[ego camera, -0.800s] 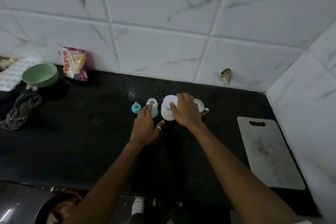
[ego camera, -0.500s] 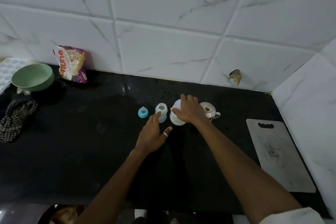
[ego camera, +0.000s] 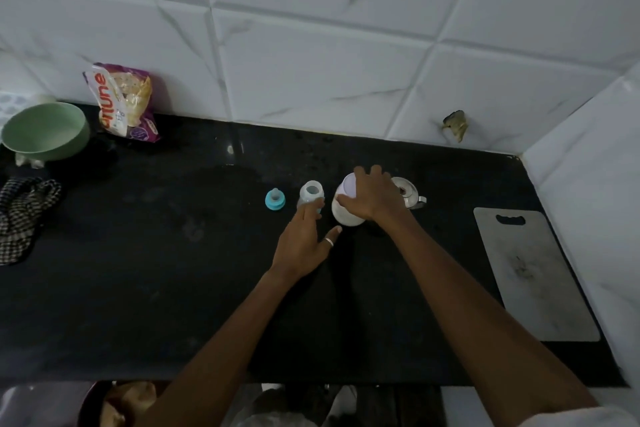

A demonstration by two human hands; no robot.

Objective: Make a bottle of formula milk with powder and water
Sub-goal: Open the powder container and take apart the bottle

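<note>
Jar [ego camera: 346, 213] stands on the counter [ego camera: 173, 270], just right of the open bottle [ego camera: 310, 193]. Right hand [ego camera: 374, 196] curls over its lid and side, gripping it; left hand [ego camera: 304, 239] lies relaxed, fingers straight, tips at the bottle. The jar looks light, rigid and probably slippery, so it is best held round the wall.

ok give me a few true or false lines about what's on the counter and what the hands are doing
1. The right hand grips the top of the white jar. True.
2. The teal teat is screwed onto the baby bottle. False: it lies on the counter, left of the open bottle.
3. The cutting board lies at the counter's right end. True.
4. The green bowl sits on the cutting board. False: it stands far left, near the snack packet.
</note>
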